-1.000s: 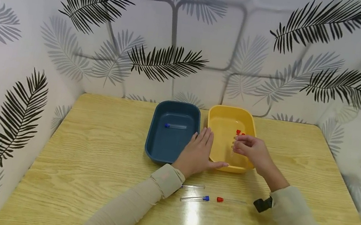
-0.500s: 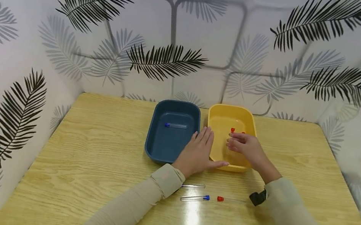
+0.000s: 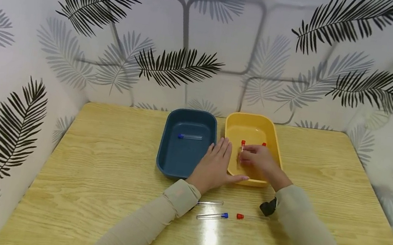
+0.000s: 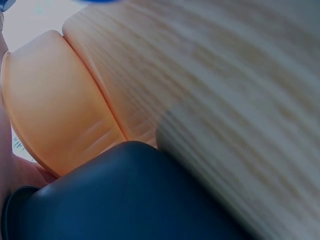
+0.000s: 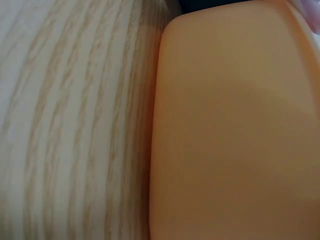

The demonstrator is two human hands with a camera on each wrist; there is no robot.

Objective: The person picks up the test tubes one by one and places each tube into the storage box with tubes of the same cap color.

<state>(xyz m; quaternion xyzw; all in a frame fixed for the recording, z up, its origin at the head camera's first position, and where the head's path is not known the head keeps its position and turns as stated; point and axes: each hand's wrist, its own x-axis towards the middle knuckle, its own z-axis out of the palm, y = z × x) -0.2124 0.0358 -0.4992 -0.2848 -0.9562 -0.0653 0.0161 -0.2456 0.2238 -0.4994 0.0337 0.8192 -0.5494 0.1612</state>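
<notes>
In the head view my right hand [image 3: 260,161] reaches into the yellow tray [image 3: 250,126] and pinches a test tube with a red cap [image 3: 242,143] at its fingertips. The cap points to the back of the table. A second red cap [image 3: 264,144] shows just behind that hand; whatever it belongs to is hidden. My left hand [image 3: 213,166] lies with fairly straight fingers over the neighbouring rims of the yellow tray and the dark blue tray [image 3: 180,164], thumb along the yellow tray's front rim. One blue-capped test tube [image 3: 191,137] lies in the blue tray.
On the table [image 3: 98,175], in front of the trays, lie a blue-capped tube [image 3: 210,216], another tube [image 3: 211,203] partly behind the left sleeve, and a red-capped tube [image 3: 240,216]. A patterned wall stands behind. The wrist views show mostly tray walls [image 5: 230,125] and wood.
My right hand has moved left inside the yellow tray, carrying the red-capped test tube with it, and more of the tube now shows. The left hand has stayed in place.
</notes>
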